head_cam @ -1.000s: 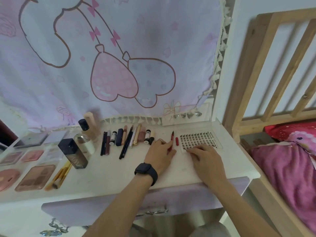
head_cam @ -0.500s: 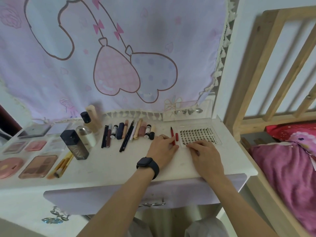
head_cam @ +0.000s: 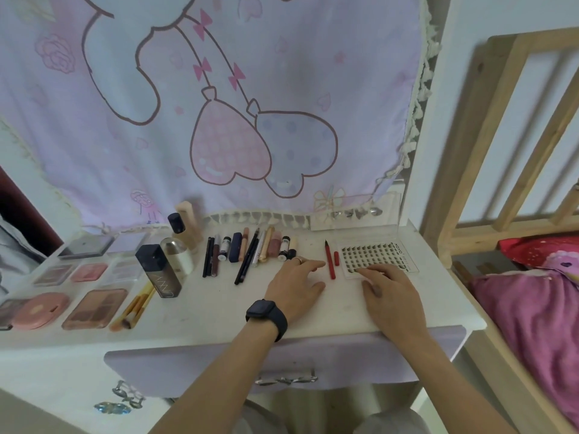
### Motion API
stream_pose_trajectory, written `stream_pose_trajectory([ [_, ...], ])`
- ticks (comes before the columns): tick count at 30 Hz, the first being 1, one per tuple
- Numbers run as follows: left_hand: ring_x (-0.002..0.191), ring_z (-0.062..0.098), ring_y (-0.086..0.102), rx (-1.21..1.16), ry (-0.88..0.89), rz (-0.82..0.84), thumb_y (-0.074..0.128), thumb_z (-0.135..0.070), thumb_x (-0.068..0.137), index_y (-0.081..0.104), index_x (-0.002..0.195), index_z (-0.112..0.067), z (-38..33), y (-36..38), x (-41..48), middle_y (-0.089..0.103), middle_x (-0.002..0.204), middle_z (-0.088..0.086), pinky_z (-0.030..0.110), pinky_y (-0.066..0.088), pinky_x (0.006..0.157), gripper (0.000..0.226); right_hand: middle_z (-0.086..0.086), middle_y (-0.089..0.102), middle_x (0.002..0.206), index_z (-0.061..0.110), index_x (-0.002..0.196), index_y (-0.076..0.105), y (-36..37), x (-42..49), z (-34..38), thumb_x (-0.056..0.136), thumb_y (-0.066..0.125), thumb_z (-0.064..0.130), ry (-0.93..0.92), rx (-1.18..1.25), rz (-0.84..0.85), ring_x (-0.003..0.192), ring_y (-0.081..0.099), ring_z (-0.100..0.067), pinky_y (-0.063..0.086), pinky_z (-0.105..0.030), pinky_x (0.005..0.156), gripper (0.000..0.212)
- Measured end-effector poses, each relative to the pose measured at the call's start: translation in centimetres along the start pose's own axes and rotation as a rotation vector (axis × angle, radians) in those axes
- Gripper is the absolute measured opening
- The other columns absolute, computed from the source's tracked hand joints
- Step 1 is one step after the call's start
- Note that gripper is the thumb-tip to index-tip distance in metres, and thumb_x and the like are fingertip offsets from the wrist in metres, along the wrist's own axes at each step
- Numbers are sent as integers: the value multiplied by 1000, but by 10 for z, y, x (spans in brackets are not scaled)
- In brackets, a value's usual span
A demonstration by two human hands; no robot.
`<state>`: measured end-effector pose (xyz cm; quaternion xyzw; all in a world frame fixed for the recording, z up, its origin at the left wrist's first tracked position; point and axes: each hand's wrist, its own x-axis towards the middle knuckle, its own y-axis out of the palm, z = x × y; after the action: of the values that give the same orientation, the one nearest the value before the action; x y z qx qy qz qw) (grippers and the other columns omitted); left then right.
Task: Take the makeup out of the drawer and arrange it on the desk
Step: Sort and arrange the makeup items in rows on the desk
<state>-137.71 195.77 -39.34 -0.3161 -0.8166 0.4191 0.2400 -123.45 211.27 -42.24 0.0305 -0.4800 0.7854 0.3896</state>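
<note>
On the white desk (head_cam: pixel 219 305) a thin red liner pen (head_cam: pixel 329 261) lies with its small red cap (head_cam: pixel 336 257) beside it. My left hand (head_cam: pixel 296 285), with a black watch on the wrist, rests flat just left of the pen, fingers straight, holding nothing. My right hand (head_cam: pixel 388 289) lies on the desk with its fingertips on the near edge of a clear lash tray (head_cam: pixel 372 253). A row of pencils and tubes (head_cam: pixel 250 252) lies further left. The lilac drawer front (head_cam: pixel 200 361) below the desk edge looks pushed in.
Bottles (head_cam: pixel 163 270) stand left of the row; palettes (head_cam: pixel 94 308), a pink compact (head_cam: pixel 40 310) and brushes (head_cam: pixel 134 306) fill the left end. A printed cloth (head_cam: pixel 219 120) hangs behind. A wooden bed frame (head_cam: pixel 501 151) and pink bedding (head_cam: pixel 532 308) border the right.
My left hand has come off the red pen and moved slightly left, leaving it lying on the desk. My right hand stays at the lash tray. The camera tilted down a little.
</note>
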Motion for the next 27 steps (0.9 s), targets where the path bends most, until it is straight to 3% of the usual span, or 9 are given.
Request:
stream_pose_trajectory([
  [4,125,11,46,50,-36,-131,61,-33,95,56,135,-34,26,-20,-10,52,131,-8,24,40,101,40,1,72,115,18,112,76,8,-25,7,93,56,35,-162,-166,-50,107,63,-23,55,-40,87,32],
  [8,132,19,40,128,-75,-206,60,-33,95,57,134,-30,41,-36,-9,53,133,-2,32,40,106,39,3,72,123,21,116,76,28,-50,17,96,41,52,-185,-196,-59,119,64,-22,53,-45,101,51],
  [12,134,24,38,275,-48,-222,59,-41,94,56,136,-28,39,-38,1,53,136,1,38,37,108,44,1,69,131,20,123,73,35,-55,16,104,28,55,-194,-202,-89,127,60,-21,48,-46,108,61],
  [16,132,28,38,505,-8,-201,49,-54,95,53,138,-26,31,-32,18,50,140,5,43,24,113,52,1,68,131,21,125,72,38,-56,14,104,27,54,-190,-207,-106,129,59,-21,46,-45,110,59],
  [19,135,29,34,638,48,-157,44,-55,97,60,130,-21,28,-24,27,48,142,7,43,29,108,50,1,69,131,21,125,72,39,-56,13,104,27,54,-193,-211,-123,128,59,-20,46,-44,110,59],
  [24,141,32,33,586,69,-179,49,-51,96,70,113,-19,22,-12,20,57,135,11,43,37,106,42,2,69,130,22,125,72,41,-56,12,104,30,52,-191,-210,-151,128,58,-20,47,-44,108,56],
  [27,125,33,47,431,54,-197,54,-39,95,64,116,-17,19,-8,8,60,125,10,39,40,102,32,2,69,130,22,124,72,42,-56,10,104,30,52,-190,-214,-158,128,58,-20,47,-44,107,56],
])
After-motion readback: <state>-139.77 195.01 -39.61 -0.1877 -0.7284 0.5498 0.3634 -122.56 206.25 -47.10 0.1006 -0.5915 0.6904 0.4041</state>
